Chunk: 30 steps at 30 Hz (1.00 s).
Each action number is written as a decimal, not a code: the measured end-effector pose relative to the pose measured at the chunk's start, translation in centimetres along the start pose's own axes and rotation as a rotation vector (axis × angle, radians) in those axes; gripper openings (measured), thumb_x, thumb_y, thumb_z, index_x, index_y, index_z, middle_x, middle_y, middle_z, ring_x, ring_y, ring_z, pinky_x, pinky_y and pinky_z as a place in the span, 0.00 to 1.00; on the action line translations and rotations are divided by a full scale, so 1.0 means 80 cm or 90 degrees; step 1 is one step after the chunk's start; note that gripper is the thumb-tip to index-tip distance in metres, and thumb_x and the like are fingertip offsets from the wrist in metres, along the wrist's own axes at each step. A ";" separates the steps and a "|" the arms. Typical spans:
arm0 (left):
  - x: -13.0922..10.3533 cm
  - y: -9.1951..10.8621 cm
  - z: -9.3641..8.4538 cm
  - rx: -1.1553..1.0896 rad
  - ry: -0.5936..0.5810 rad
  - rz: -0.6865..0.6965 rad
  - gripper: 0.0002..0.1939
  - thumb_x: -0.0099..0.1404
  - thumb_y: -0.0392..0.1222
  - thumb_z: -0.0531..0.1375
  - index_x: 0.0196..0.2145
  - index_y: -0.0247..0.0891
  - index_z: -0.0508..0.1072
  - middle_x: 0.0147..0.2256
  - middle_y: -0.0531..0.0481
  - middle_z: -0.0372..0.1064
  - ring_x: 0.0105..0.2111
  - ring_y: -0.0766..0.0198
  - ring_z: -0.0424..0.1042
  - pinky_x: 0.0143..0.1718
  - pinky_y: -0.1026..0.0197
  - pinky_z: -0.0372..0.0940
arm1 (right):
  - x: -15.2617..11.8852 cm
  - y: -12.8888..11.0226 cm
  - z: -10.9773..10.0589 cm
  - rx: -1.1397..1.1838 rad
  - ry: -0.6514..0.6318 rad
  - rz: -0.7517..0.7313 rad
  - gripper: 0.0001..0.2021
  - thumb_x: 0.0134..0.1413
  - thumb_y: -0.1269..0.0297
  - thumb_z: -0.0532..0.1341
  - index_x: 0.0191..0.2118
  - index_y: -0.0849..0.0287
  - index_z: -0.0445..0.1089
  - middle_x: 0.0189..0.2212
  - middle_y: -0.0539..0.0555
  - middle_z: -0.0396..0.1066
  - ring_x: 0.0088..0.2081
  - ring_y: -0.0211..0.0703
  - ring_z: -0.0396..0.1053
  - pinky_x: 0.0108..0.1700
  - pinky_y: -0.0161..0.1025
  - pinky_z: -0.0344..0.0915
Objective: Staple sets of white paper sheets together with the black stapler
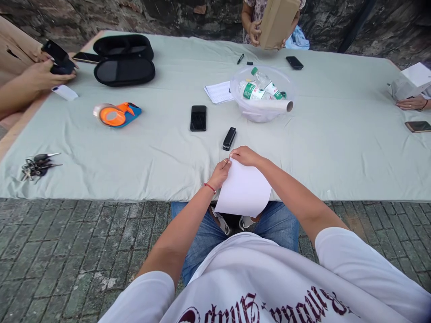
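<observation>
A white sheet of paper (245, 190) hangs partly over the table's near edge, its lower part curling above my lap. My left hand (221, 172) pinches the sheet's upper left corner between thumb and fingers. Beside it, my right hand (245, 155) grips the same corner from above, fingertips almost meeting the left ones. Whether it is one sheet or several I cannot tell. Just beyond my hands lies a black stapler (229, 138), untouched. A black phone (198, 118) rests to its upper left.
On the cloth-covered table (161, 148) are a plastic bowl (259, 115) with bottles, printed papers (218, 92), an orange tape dispenser (116, 115), keys (37, 166) and an open black case (124, 67). Other people's hands hold a cardboard box (279, 23), a black object (59, 57) and a white box (415, 76).
</observation>
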<state>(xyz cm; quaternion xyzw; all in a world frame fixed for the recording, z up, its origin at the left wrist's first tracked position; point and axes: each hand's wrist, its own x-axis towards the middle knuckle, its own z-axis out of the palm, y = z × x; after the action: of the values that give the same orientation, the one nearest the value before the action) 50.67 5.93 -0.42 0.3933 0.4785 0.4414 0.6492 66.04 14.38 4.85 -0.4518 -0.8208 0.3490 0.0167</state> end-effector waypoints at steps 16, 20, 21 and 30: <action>0.006 -0.008 -0.003 0.021 0.070 0.020 0.15 0.64 0.54 0.60 0.38 0.39 0.73 0.33 0.49 0.71 0.32 0.62 0.68 0.37 0.59 0.64 | -0.007 0.010 0.010 -0.018 0.012 0.041 0.17 0.69 0.63 0.48 0.46 0.58 0.74 0.44 0.57 0.77 0.45 0.48 0.72 0.46 0.42 0.64; 0.004 -0.003 -0.002 0.039 0.071 0.023 0.15 0.64 0.55 0.61 0.35 0.39 0.73 0.30 0.50 0.69 0.31 0.62 0.67 0.34 0.59 0.64 | -0.009 0.009 0.010 -0.044 -0.003 0.055 0.16 0.69 0.62 0.48 0.43 0.57 0.74 0.41 0.56 0.76 0.41 0.48 0.71 0.41 0.41 0.63; 0.004 -0.001 -0.002 0.044 0.076 0.020 0.15 0.63 0.55 0.62 0.35 0.39 0.72 0.30 0.50 0.69 0.30 0.62 0.67 0.33 0.59 0.64 | -0.009 0.009 0.011 -0.045 -0.001 0.054 0.16 0.69 0.62 0.48 0.42 0.56 0.73 0.41 0.56 0.76 0.41 0.47 0.71 0.41 0.40 0.62; 0.009 0.018 0.004 0.025 0.173 -0.031 0.08 0.59 0.44 0.64 0.31 0.40 0.69 0.25 0.55 0.65 0.25 0.67 0.62 0.29 0.62 0.59 | -0.008 0.008 0.014 -0.121 -0.017 0.033 0.16 0.69 0.62 0.48 0.43 0.55 0.73 0.40 0.56 0.76 0.40 0.49 0.70 0.36 0.41 0.58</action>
<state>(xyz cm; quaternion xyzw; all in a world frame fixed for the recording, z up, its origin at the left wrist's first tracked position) 50.82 6.99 0.77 0.3309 0.5798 0.4653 0.5812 66.51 13.49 3.78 -0.4678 -0.8384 0.2761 -0.0458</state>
